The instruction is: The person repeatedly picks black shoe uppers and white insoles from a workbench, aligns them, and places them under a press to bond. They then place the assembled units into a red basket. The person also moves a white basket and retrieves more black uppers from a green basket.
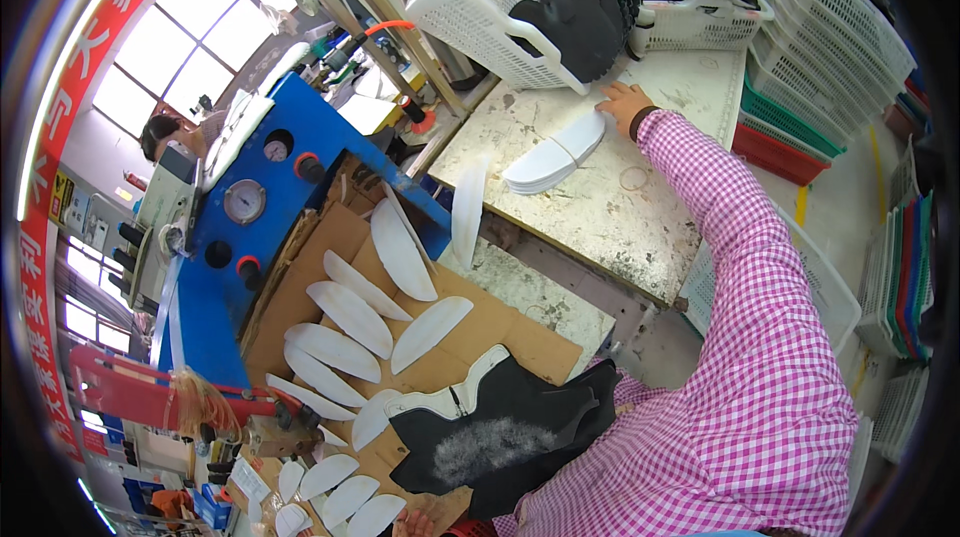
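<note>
My right hand (627,107) is stretched out over the worn white tabletop, fingers spread and holding nothing. Its fingertips are by the far end of a stack of white half-moon pieces (556,155), bound with a rubber band; whether they touch is hard to tell. At the lower edge only the fingers of my left hand (413,522) show, stretched out beside loose white half-moon pieces (376,516). More loose white pieces (350,319) lie spread on brown cardboard (497,322). Near my body lies a black flat piece (500,442) with a white curved edge and a chalky patch.
A white basket (470,12) with black pieces (575,27) stands at the table's far end. Stacked baskets (825,47) rise at the right. A blue machine (265,172) with gauges borders the cardboard at left, near a red machine arm (150,387).
</note>
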{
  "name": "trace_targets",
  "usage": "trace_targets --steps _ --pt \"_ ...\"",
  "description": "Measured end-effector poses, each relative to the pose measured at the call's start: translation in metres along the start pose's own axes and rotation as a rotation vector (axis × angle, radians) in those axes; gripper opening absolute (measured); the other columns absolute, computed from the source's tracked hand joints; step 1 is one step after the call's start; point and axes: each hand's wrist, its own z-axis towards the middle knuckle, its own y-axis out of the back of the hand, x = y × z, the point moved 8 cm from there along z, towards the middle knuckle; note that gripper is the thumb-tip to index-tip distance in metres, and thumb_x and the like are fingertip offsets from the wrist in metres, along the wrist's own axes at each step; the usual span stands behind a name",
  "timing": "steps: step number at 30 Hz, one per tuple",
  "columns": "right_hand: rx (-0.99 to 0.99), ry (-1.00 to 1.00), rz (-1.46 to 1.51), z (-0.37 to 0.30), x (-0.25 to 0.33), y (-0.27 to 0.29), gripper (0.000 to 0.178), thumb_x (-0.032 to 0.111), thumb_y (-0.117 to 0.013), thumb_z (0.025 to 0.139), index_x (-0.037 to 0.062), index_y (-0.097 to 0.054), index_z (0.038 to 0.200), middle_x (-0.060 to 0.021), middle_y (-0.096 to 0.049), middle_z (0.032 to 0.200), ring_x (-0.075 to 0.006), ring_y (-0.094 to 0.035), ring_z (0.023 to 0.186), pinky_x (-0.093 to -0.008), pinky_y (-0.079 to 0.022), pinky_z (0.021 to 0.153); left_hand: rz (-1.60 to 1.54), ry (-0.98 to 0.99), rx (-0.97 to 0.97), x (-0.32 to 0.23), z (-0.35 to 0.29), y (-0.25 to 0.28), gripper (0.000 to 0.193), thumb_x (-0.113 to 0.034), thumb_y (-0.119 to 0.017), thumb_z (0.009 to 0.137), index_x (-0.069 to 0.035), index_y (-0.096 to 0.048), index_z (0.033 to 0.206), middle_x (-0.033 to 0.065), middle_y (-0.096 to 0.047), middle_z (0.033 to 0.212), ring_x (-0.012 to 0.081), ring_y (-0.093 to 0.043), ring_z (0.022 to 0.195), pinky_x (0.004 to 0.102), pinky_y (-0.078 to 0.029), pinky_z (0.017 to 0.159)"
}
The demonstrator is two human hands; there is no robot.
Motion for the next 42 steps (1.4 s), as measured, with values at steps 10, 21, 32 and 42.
trace_targets --steps 10,21,32,42 --pt "-0.06 0.161 -0.335 -0.079 0.021 -0.008 0.026 0.013 -0.058 0.077 0.0036 -0.07 0.097 -0.0124 -0.04 0.142 -0.0277 -0.027 0.136 -0.0423 -0.031 0.103 0.049 -0.048 -0.008 -0.026 0.0 0.002 0.04 -0.028 -0.056 0.093 0.003 -0.049 0.118 0.0202 -0.061 0.103 0.0308 -0.064 0.088 0.0415 -0.055 0.075" --pt "-0.71 0.218 -0.2 -0.17 0.018 0.095 0.005 0.011 -0.062 0.073 0.0067 -0.062 0.076 -0.0091 -0.058 0.117 -0.0245 -0.048 0.116 -0.0406 -0.038 0.095 0.034 -0.189 0.022 -0.043 -0.019 0.002 0.043 -0.029 -0.057 0.092 0.002 -0.048 0.12 0.0211 -0.062 0.103 0.0298 -0.064 0.089 0.0392 -0.054 0.076" --pt "-0.383 0.197 1.809 -0.21 0.073 0.157 0.01 0.006 -0.065 0.085 0.0058 -0.063 0.095 -0.0011 -0.064 0.083 -0.0102 -0.06 0.071 -0.023 -0.049 0.064 0.159 -0.649 0.576 -0.101 -0.069 -0.169 0.071 -0.017 -0.063 0.084 -0.001 -0.027 0.143 0.0203 -0.047 0.134 0.0296 -0.05 0.12 0.0387 -0.037 0.1" --pt "0.574 0.049 2.481 -0.247 0.333 0.059 0.007 0.009 -0.059 0.09 0.0117 -0.06 0.097 0.0 -0.066 0.088 -0.0104 -0.062 0.075 -0.023 -0.049 0.063 -0.213 -0.938 0.571 -0.152 -0.122 -0.197 0.117 -0.052 -0.082 0.054 -0.009 -0.023 0.145 0.0151 -0.024 0.15 0.0297 -0.023 0.139 0.0457 -0.018 0.114"
